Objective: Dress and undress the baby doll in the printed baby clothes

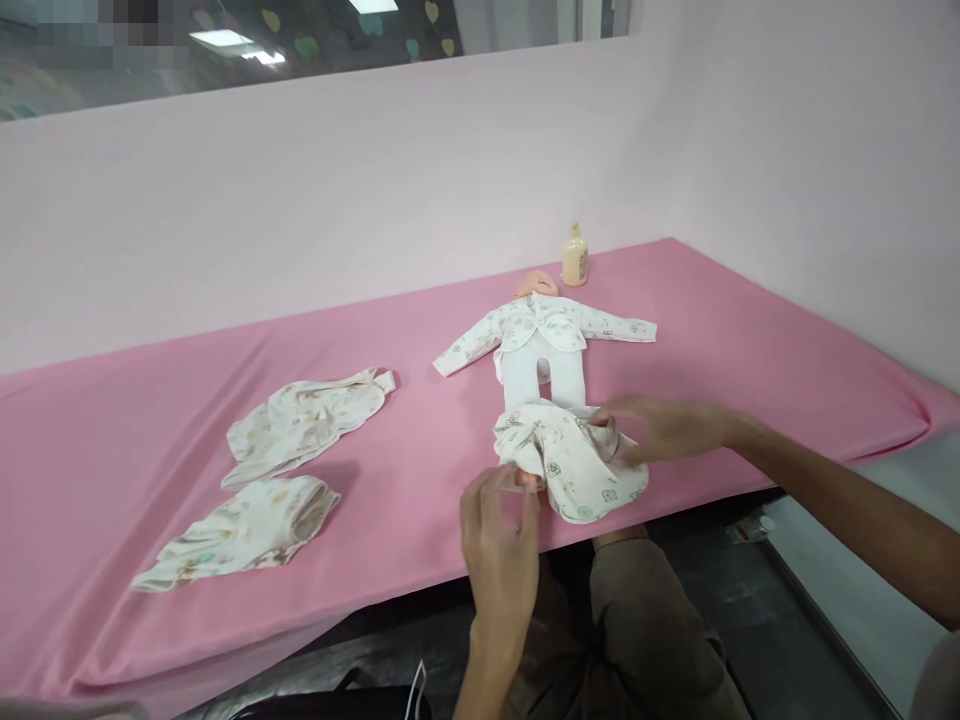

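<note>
At the lower left of the frame we see a crumpled cream garment (244, 528) lying on the pink table cover (112, 440). Just above it and slightly to the right lies a second cream garment (304, 425), close to the first but apart from it.

Low in the middle of the frame, the left hand (499, 540) reaches up from the near edge of the table. Its fingertips (517, 482) are pinched together at the left hem of the patterned trousers (574, 462). Something small and pinkish shows between them, and we think it may be the doll's foot, though motion blur makes that hard to tell.

The patterned trousers lie bunched near the front edge of the table, just right of centre, over the ends of the doll's white legs. The doll (541, 340) lies on its back above them, head toward the wall, sleeves spread to both sides. Behind its head, a little to the right, a small yellowish bottle (575, 256) stands upright near the wall.

From the right, the right hand (660, 430) comes in flat across the table. Its fingers curl into the right side of the trousers and grip the cloth.
</note>
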`<action>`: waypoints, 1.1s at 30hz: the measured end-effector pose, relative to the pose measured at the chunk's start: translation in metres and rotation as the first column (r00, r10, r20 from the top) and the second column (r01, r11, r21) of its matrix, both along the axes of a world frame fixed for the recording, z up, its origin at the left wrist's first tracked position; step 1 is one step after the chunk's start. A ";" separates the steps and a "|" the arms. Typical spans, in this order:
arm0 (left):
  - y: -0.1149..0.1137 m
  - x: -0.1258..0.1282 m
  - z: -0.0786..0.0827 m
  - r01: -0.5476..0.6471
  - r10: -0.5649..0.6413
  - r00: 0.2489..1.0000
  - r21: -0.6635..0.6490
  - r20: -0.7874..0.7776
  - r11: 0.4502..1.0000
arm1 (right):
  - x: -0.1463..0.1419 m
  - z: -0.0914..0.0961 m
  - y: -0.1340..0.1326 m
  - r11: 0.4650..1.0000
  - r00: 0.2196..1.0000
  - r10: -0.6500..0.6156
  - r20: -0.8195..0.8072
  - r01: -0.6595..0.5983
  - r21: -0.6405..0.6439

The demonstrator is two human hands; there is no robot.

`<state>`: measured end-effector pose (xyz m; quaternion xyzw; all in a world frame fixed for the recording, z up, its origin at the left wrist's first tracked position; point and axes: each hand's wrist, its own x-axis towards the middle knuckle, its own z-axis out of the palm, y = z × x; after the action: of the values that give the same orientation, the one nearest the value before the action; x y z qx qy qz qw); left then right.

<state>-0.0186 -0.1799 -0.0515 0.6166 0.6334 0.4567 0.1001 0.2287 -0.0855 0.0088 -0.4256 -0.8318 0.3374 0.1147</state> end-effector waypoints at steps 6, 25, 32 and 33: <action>0.043 0.018 0.063 0.467 -0.458 0.835 -0.047 -0.306 0.883 | 0.003 -0.021 -0.019 0.969 0.990 -0.031 -0.136 0.064 0.239; 0.153 0.020 0.086 0.855 -0.154 0.200 -0.096 0.968 0.509 | 0.012 -0.029 -0.019 0.932 0.922 -0.238 -0.305 0.128 -0.340; 0.155 0.015 0.085 0.790 -0.146 0.076 0.030 0.986 0.613 | -0.005 -0.039 -0.053 0.996 0.988 -0.058 -0.143 0.067 0.054; 0.155 0.014 0.085 0.779 -0.149 0.080 0.032 0.986 0.626 | -0.008 -0.039 -0.054 0.991 0.989 -0.077 -0.125 0.090 0.096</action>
<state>-0.0046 -0.0250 0.0334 0.3416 0.2877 0.4709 0.7607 0.2206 -0.1396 -0.0307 -0.4325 -0.8208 0.3147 0.2003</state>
